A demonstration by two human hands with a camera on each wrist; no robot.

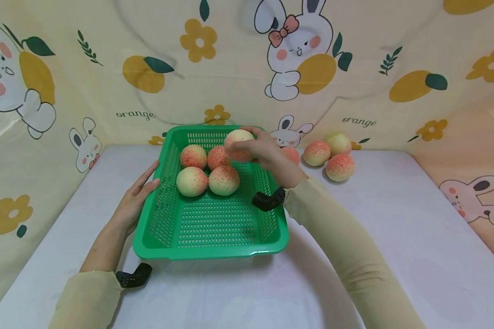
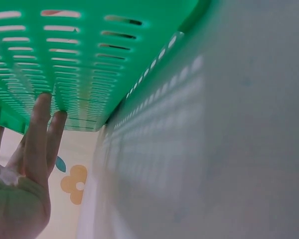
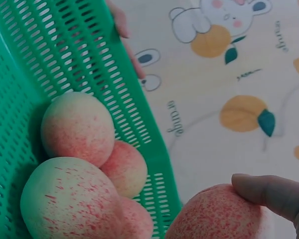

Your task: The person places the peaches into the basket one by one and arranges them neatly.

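Observation:
In the head view my right hand [image 1: 263, 147] pinches a peach [image 1: 237, 138] over the back right part of a green plastic basket [image 1: 210, 252]. The right wrist view shows the thumb [image 3: 261, 191] on this peach's reddish side. Several more peaches lie in the basket, such as a pale one [image 1: 191, 182] and a speckled one [image 1: 224, 180]. My left hand [image 1: 128, 205] is at the basket's left side, thumb near the rim. Its fingers [image 2: 37, 134] reach out straight against the slotted outer wall in the left wrist view.
Right of the basket, several loose peaches [image 1: 340, 167] stand on the white table [image 1: 395, 237] by the back wall. One peach [image 1: 290, 155] there is partly hidden by my right hand. A cloth [image 1: 230, 68] printed with rabbits and oranges hangs behind and along the sides.

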